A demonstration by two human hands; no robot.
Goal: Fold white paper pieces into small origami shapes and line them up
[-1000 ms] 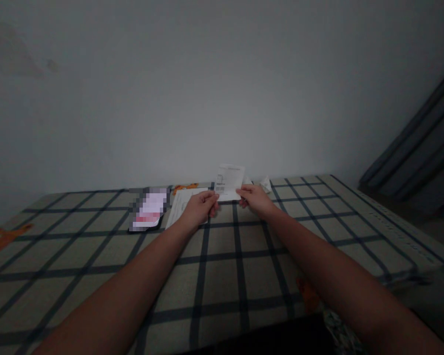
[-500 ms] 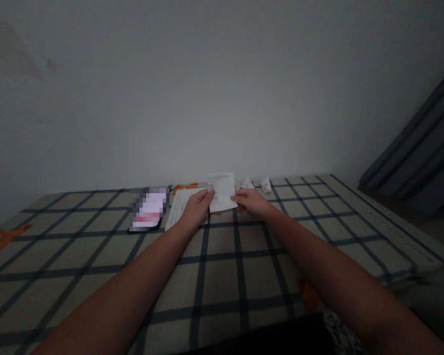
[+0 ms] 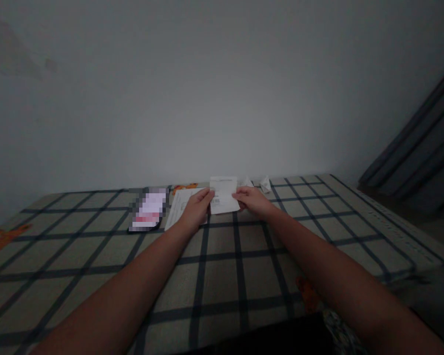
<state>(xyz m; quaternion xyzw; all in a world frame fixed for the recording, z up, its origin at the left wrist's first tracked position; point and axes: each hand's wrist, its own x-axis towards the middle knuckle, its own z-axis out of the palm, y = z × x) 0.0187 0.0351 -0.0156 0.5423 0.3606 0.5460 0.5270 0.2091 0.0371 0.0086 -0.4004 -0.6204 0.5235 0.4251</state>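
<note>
Paper slip held in front of me over checked cloth. L to R: phone, printed sheet, my L hand pinching slip's left edge, my R hand pinching its right, two small white peaks, prob. folded paper; dim.

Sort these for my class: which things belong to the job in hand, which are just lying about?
In the job:
white printed paper, held in left grip and right grip
probably two white folded pieces, further back
perhaps printed sheet, partly behind left grip

Seemingly just lying about:
phone, screen pixelated
checked cloth, spread underneath
</note>
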